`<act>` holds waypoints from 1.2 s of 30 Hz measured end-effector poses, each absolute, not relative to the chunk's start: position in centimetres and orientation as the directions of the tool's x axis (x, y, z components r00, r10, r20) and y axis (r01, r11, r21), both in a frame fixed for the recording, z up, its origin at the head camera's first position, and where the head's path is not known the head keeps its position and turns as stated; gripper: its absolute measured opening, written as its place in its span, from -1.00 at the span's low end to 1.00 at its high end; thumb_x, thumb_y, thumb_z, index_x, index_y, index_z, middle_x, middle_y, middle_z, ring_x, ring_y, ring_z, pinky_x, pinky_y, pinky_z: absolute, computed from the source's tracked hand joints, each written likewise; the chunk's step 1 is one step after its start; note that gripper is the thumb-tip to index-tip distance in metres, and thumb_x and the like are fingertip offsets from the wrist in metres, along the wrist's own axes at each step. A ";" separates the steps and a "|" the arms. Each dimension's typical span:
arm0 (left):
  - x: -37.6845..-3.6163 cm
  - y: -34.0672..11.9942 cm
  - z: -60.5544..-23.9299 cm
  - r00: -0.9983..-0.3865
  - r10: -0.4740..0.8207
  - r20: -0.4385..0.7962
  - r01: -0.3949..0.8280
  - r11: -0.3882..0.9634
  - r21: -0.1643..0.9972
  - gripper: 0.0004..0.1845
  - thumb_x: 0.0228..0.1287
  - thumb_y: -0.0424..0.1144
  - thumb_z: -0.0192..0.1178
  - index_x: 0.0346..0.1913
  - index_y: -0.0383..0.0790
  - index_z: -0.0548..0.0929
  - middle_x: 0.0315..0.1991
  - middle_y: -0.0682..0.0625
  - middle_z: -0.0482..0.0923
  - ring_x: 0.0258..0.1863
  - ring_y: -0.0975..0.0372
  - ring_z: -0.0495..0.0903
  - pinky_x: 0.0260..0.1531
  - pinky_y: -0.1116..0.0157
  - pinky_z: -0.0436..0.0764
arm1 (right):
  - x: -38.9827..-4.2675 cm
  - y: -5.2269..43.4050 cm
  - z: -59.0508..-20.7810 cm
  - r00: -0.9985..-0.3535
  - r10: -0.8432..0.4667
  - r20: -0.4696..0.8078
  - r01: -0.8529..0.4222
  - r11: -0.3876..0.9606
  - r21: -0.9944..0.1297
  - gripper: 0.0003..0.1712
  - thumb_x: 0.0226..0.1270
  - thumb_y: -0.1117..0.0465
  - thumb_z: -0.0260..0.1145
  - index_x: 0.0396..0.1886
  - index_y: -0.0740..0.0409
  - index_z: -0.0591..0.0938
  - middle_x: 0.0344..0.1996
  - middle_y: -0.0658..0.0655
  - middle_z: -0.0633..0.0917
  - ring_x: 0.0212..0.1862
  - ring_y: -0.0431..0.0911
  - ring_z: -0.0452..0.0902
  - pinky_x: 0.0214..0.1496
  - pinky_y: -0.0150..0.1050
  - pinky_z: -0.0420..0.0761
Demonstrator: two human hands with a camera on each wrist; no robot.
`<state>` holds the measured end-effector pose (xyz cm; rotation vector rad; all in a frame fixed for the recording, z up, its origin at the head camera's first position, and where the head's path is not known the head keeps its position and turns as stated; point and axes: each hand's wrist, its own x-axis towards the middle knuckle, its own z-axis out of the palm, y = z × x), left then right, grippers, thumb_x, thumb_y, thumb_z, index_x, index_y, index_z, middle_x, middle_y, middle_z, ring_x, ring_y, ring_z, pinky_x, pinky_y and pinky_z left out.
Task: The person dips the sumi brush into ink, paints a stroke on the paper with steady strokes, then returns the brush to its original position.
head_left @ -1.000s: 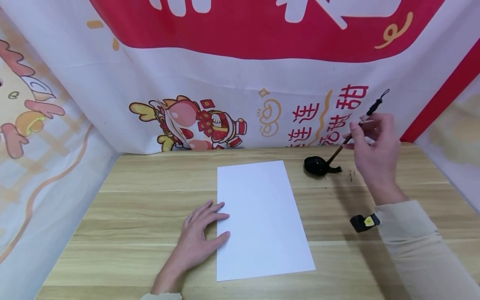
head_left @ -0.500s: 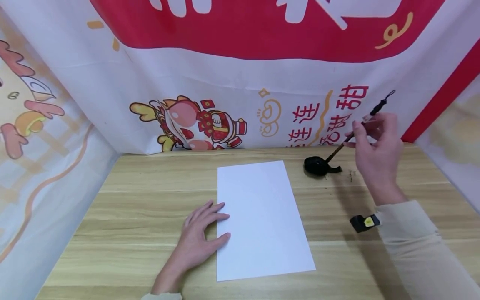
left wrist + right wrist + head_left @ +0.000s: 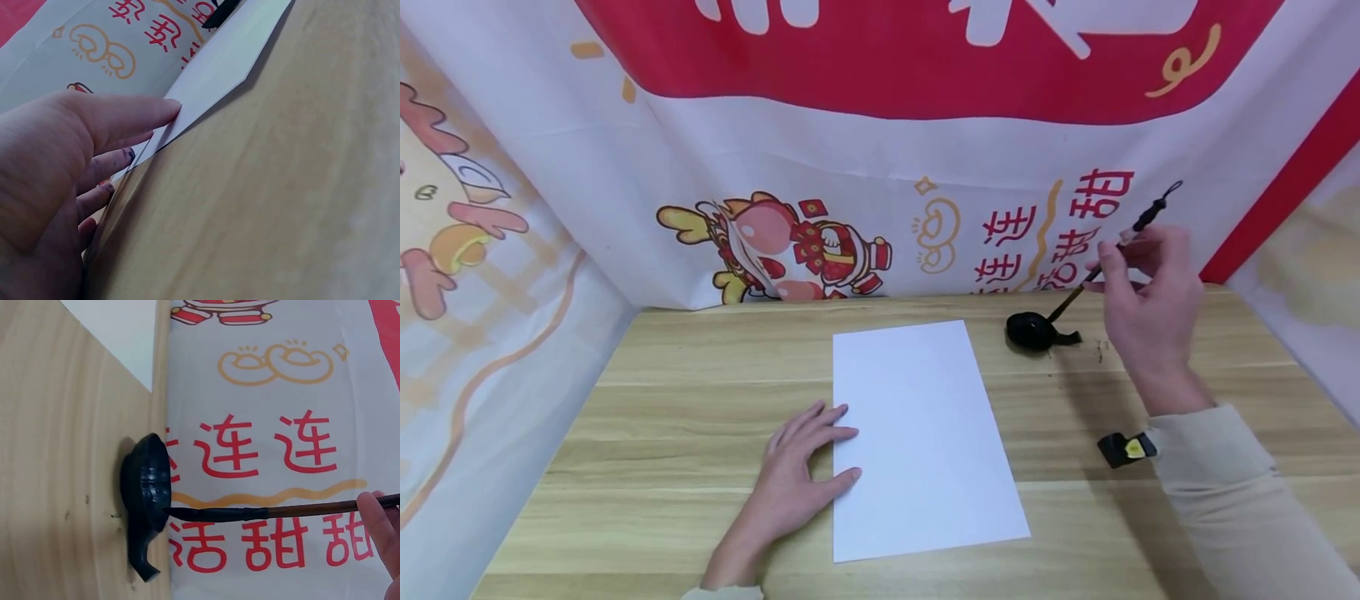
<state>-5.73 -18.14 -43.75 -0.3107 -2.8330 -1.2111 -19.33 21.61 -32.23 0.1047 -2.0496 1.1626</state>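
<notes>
One hand, my right hand (image 3: 1156,315), pinches the brush (image 3: 300,510) by its handle on the far right, slanting it so its dark tip is at the rim of the black dish (image 3: 1028,332); I can't tell whether they touch. Nearer and left, well apart, my left hand (image 3: 793,485) lies with fingers loosely spread, its thumb and two fingertips on the left edge of the white paper (image 3: 925,442). Dark specks (image 3: 1101,350) dot the wooden table (image 3: 692,392) right of the dish, and a printed cloth (image 3: 835,137) hangs at the far side.
</notes>
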 end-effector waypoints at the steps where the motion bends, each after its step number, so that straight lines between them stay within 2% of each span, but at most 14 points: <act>1: -5.7 -18.1 -43.8 -0.979 0.167 0.121 0.203 0.675 0.709 -0.49 0.17 -0.15 0.60 0.21 0.10 0.76 0.58 0.07 0.48 0.69 -0.09 0.23 0.60 -0.38 -0.02 | -19.3 21.5 -32.3 -0.707 0.273 0.652 -0.414 0.587 -0.695 -0.65 0.63 0.16 0.30 0.25 0.21 0.54 0.03 0.13 0.74 -0.05 -0.49 0.64 -0.17 -0.74 0.59; 5: -5.6 -18.1 -43.9 -0.978 0.167 0.126 0.207 0.682 0.702 -0.49 0.19 -0.15 0.59 0.23 0.06 0.76 0.58 0.07 0.47 0.69 -0.09 0.23 0.60 -0.38 -0.02 | -19.2 21.4 -32.7 -0.713 0.254 0.654 -0.414 0.601 -0.684 -0.63 0.63 0.18 0.30 0.24 0.31 0.52 -0.01 0.15 0.74 -0.09 -0.53 0.61 -0.20 -0.75 0.57; 8: -5.5 -18.0 -43.9 -0.977 0.166 0.135 0.213 0.686 0.696 -0.49 0.22 -0.15 0.57 0.25 0.05 0.76 0.58 0.07 0.47 0.68 -0.09 0.24 0.60 -0.37 -0.01 | -19.1 21.6 -32.8 -0.711 0.261 0.653 -0.416 0.592 -0.690 -0.65 0.63 0.19 0.30 0.23 0.30 0.54 -0.08 -0.03 0.72 -0.12 -0.52 0.62 -0.21 -0.74 0.59; 11: -5.5 -17.9 -43.8 -0.973 0.171 0.156 0.231 0.689 0.687 -0.50 0.25 -0.13 0.55 0.27 0.06 0.75 0.57 0.07 0.49 0.67 -0.11 0.26 0.58 -0.39 0.01 | -19.0 21.8 -32.5 -0.701 0.276 0.658 -0.416 0.590 -0.692 -0.67 0.64 0.16 0.30 0.24 0.19 0.55 -0.07 -0.16 0.69 -0.11 -0.50 0.64 -0.19 -0.73 0.60; 15: -5.6 -17.9 -43.8 -0.970 0.166 0.175 0.241 0.690 0.683 -0.50 0.29 -0.10 0.53 0.29 0.05 0.75 0.55 0.06 0.51 0.65 -0.13 0.29 0.57 -0.41 0.03 | -18.9 21.8 -32.0 -0.687 0.274 0.673 -0.429 0.595 -0.680 -0.66 0.64 0.14 0.29 0.26 0.13 0.54 0.01 0.00 0.72 -0.07 -0.50 0.64 -0.16 -0.74 0.59; 18: -5.6 -18.0 -43.7 -0.973 0.155 0.169 0.229 0.688 0.689 -0.49 0.30 -0.09 0.52 0.31 0.04 0.74 0.56 0.06 0.50 0.66 -0.12 0.28 0.58 -0.40 0.02 | -18.9 21.6 -32.0 -0.689 0.262 0.676 -0.437 0.594 -0.675 -0.65 0.63 0.17 0.30 0.27 0.20 0.53 0.03 0.15 0.73 -0.07 -0.51 0.63 -0.16 -0.75 0.59; 20: -5.7 -18.0 -43.7 -0.976 0.152 0.155 0.218 0.685 0.696 -0.48 0.30 -0.08 0.53 0.31 0.03 0.74 0.57 0.07 0.49 0.67 -0.11 0.27 0.60 -0.38 0.00 | -18.9 21.4 -32.1 -0.691 0.255 0.676 -0.438 0.596 -0.673 -0.63 0.63 0.19 0.30 0.26 0.29 0.52 0.00 0.16 0.73 -0.09 -0.52 0.62 -0.17 -0.75 0.58; 22: -5.7 -18.0 -43.8 -0.978 0.153 0.139 0.207 0.684 0.700 -0.48 0.29 -0.06 0.53 0.30 0.03 0.74 0.57 0.09 0.49 0.68 -0.09 0.25 0.61 -0.37 -0.02 | -19.0 21.4 -32.4 -0.692 0.253 0.676 -0.438 0.598 -0.671 -0.63 0.63 0.21 0.30 0.24 0.34 0.51 -0.07 0.05 0.72 -0.10 -0.53 0.61 -0.19 -0.76 0.58; 24: -5.8 -18.0 -43.9 -0.980 0.157 0.122 0.198 0.687 0.699 -0.48 0.27 -0.05 0.54 0.30 0.03 0.75 0.58 0.09 0.47 0.69 -0.08 0.22 0.62 -0.36 -0.03 | -19.0 21.5 -32.7 -0.692 0.256 0.675 -0.435 0.598 -0.673 -0.63 0.63 0.22 0.30 0.24 0.36 0.51 -0.11 -0.15 0.68 -0.12 -0.54 0.61 -0.19 -0.76 0.57; 28: -6.2 -17.9 -43.7 -0.981 0.168 0.093 0.185 0.694 0.696 -0.46 0.25 -0.07 0.56 0.31 0.02 0.74 0.60 0.11 0.45 0.72 -0.06 0.18 0.64 -0.34 -0.05 | -18.9 22.2 -32.9 -0.688 0.279 0.670 -0.433 0.584 -0.687 -0.68 0.63 0.19 0.29 0.23 0.24 0.55 -0.12 -0.35 0.63 -0.12 -0.49 0.65 -0.19 -0.73 0.61; 32: -6.4 -17.8 -43.4 -0.982 0.173 0.076 0.176 0.693 0.699 -0.46 0.27 -0.06 0.55 0.32 0.04 0.73 0.60 0.11 0.45 0.72 -0.06 0.16 0.63 -0.36 -0.05 | -18.7 22.4 -32.6 -0.682 0.308 0.663 -0.427 0.569 -0.703 -0.68 0.64 0.12 0.29 0.24 0.13 0.55 -0.11 -0.38 0.65 -0.11 -0.45 0.68 -0.18 -0.70 0.63; 33: -6.3 -17.8 -43.4 -0.982 0.172 0.076 0.176 0.692 0.700 -0.46 0.28 -0.06 0.54 0.31 0.05 0.74 0.60 0.11 0.45 0.72 -0.06 0.17 0.63 -0.37 -0.05 | -18.7 22.4 -32.6 -0.681 0.313 0.662 -0.427 0.564 -0.707 -0.66 0.63 0.10 0.29 0.24 0.13 0.55 -0.11 -0.45 0.62 -0.11 -0.44 0.69 -0.17 -0.69 0.64; 36: -6.1 -17.9 -43.5 -0.982 0.170 0.082 0.177 0.689 0.703 -0.47 0.28 -0.05 0.54 0.31 0.05 0.74 0.60 0.09 0.45 0.71 -0.08 0.18 0.62 -0.38 -0.04 | -18.6 22.0 -32.6 -0.689 0.309 0.656 -0.417 0.571 -0.707 -0.64 0.64 0.03 0.27 0.25 0.07 0.54 -0.08 -0.37 0.65 -0.08 -0.44 0.69 -0.15 -0.70 0.63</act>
